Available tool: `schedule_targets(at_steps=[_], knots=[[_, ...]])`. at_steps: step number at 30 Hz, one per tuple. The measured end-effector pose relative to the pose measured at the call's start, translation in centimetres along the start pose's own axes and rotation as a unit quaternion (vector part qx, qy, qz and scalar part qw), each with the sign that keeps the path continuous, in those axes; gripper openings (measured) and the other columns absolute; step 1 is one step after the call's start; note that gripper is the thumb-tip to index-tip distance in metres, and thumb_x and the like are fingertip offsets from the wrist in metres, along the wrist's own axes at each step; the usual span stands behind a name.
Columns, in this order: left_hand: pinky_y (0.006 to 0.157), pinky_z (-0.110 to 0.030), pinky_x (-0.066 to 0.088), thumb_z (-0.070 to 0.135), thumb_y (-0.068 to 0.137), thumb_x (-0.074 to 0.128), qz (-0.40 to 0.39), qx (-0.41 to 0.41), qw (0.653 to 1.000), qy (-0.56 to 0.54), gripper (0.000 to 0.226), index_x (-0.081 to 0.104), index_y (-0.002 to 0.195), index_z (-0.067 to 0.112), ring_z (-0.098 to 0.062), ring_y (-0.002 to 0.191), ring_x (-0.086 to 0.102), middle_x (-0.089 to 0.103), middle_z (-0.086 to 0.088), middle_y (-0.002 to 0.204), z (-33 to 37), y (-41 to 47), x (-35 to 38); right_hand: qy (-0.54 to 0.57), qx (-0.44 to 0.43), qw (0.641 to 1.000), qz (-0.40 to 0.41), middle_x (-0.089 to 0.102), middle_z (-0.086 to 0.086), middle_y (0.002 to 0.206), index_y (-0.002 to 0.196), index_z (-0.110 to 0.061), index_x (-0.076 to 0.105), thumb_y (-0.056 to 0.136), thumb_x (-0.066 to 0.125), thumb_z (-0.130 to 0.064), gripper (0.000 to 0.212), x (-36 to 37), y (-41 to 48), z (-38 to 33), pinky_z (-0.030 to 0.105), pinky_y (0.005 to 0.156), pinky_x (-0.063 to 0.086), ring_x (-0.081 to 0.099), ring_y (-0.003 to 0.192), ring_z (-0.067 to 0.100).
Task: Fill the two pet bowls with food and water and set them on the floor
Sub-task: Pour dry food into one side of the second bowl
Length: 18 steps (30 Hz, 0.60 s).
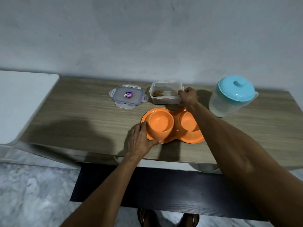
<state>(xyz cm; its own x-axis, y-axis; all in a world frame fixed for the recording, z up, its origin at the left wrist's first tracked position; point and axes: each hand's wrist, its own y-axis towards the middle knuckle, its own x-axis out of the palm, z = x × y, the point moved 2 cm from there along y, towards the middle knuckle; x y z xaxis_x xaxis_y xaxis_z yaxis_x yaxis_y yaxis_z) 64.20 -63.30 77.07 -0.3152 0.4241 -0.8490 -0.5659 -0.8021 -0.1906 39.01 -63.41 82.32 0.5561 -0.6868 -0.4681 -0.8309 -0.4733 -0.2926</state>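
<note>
Now | left hand (141,139) flat, gripping orange double bowl (172,126) rim | right hand (188,97) outstretched, clasping food container (166,95)

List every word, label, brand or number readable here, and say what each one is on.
Nothing can be read.
Sticker on the lid: red, white and blue print, too small and blurred to read.
Food box, jug, orange bowls: no text shows.
</note>
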Motion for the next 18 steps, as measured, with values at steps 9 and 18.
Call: schedule_targets(at_steps=[9,18], knots=[[0.107,-0.04,0.033,0.058,0.066,0.078,-0.013,-0.002,1.0,-0.008,0.111,0.022,0.153,0.02,-0.031,0.14,0.031,0.028,-0.006,0.156,0.6,0.7,-0.3,0.1,-0.084,0.99,-0.049,0.057,0.013,0.088,0.078,-0.014,0.047,0.088,0.065,-0.006,0.021,-4.0,-4.2,0.0,0.044,0.082,0.061,0.062,0.094,0.023],[0.108,-0.049,0.037,0.053,0.067,0.081,-0.025,-0.01,1.0,-0.003,0.114,0.016,0.155,0.02,-0.034,0.141,0.027,0.024,-0.005,0.159,0.8,0.7,-0.2,-0.004,-0.272,0.962,-0.02,0.053,-0.007,0.071,0.073,-0.016,0.05,0.079,0.073,-0.022,0.024,-6.7,-8.5,1.2,0.033,0.064,0.044,0.051,0.071,0.012]])
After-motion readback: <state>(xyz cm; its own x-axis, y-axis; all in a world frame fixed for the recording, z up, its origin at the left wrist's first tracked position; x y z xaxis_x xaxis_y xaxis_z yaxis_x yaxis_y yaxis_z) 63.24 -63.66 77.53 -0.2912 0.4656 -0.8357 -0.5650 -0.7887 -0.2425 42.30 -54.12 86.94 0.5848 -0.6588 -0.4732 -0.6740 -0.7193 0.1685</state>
